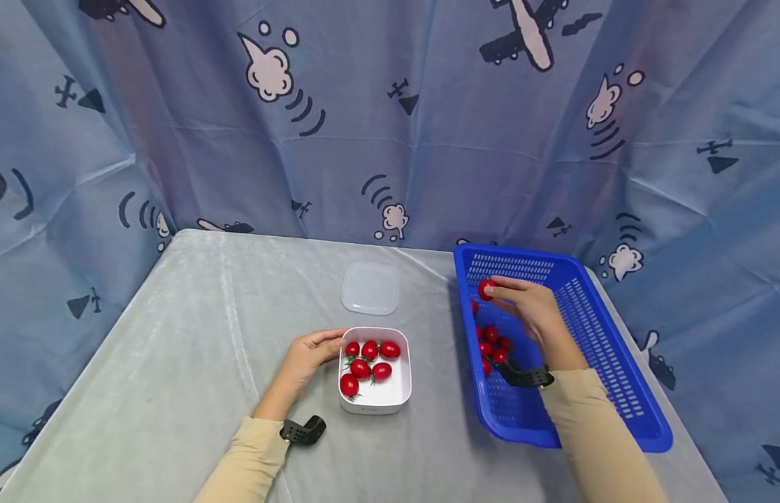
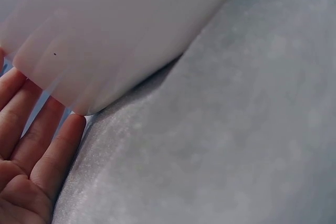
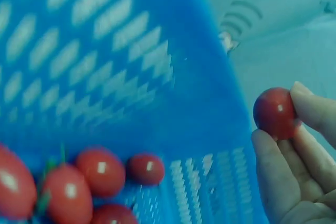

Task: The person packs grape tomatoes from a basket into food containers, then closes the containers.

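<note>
My right hand (image 1: 533,311) pinches a red cherry tomato (image 1: 486,289) above the left side of a blue perforated basket (image 1: 623,363). In the right wrist view, thumb and fingertips press on that tomato (image 3: 276,113). More cherry tomatoes (image 1: 490,334) lie in the basket below, some with green stems. A white square container (image 1: 377,399) with several tomatoes (image 1: 360,369) inside stands mid-table. My left hand (image 1: 310,355) touches its left side near the far corner. The left wrist view shows extended fingers (image 2: 58,153) with their tips against the container wall (image 2: 121,40).
A translucent square lid (image 1: 370,288) lies flat on the table behind the container. Pale cloth (image 1: 157,363) covers the table. A blue patterned curtain (image 1: 352,119) hangs along the back and sides. The basket's raised rim (image 1: 470,349) stands between the container and the tomatoes inside it.
</note>
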`<state>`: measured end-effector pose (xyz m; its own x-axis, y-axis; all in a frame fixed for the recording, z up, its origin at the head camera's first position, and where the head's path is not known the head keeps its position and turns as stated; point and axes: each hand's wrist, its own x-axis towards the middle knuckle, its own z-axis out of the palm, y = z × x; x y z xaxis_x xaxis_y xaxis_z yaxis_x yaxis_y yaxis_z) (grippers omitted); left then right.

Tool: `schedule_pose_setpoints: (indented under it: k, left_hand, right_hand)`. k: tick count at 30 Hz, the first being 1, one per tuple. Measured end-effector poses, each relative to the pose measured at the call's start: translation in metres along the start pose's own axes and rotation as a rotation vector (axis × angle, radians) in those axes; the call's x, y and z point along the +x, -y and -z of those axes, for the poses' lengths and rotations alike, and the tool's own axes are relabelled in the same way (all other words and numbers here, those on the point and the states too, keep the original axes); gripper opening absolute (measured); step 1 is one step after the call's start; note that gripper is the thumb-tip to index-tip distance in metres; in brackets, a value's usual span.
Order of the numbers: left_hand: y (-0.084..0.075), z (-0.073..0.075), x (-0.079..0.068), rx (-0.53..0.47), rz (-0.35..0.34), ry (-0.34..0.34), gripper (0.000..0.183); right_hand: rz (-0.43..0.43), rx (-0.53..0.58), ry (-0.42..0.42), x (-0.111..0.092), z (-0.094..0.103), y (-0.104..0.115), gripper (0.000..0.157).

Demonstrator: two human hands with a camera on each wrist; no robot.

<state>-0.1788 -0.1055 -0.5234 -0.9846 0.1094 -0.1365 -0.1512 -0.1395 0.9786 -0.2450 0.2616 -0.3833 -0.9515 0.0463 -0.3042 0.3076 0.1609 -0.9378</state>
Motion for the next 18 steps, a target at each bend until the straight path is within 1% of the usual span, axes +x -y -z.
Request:
schedule_pose_setpoints:
  k: [4, 7, 9, 11, 12, 16, 18]
  left_hand:
    - [-0.001, 0.002, 0.002, 0.003, 0.001, -0.004, 0.039]
    - [-0.002, 0.003, 0.003, 0.007, -0.007, 0.0, 0.039]
    - [-0.003, 0.003, 0.003, 0.007, -0.014, 0.004, 0.039]
    - [-0.003, 0.002, 0.003, 0.003, -0.013, 0.002, 0.038]
    - [-0.002, 0.002, 0.003, 0.002, -0.012, -0.001, 0.038]
    - [-0.001, 0.001, 0.003, 0.002, -0.001, -0.013, 0.038]
    - [0.0, 0.0, 0.002, 0.008, -0.001, -0.017, 0.037]
  right_hand:
    - [0.038, -0.001, 0.015, -0.009, -0.013, 0.006, 0.068]
    - [0.068, 0.072, 0.037, -0.016, -0.021, 0.01, 0.059]
    - [0.081, 0.098, 0.047, -0.02, -0.026, 0.011, 0.05]
    - [0.092, 0.107, 0.055, -0.024, -0.03, 0.012, 0.047]
    - [0.096, 0.097, 0.056, -0.027, -0.032, 0.012, 0.047]
    - [0.108, 0.065, 0.086, -0.034, -0.041, 0.012, 0.058]
    - [0.113, 0.059, 0.1, -0.036, -0.047, 0.012, 0.058]
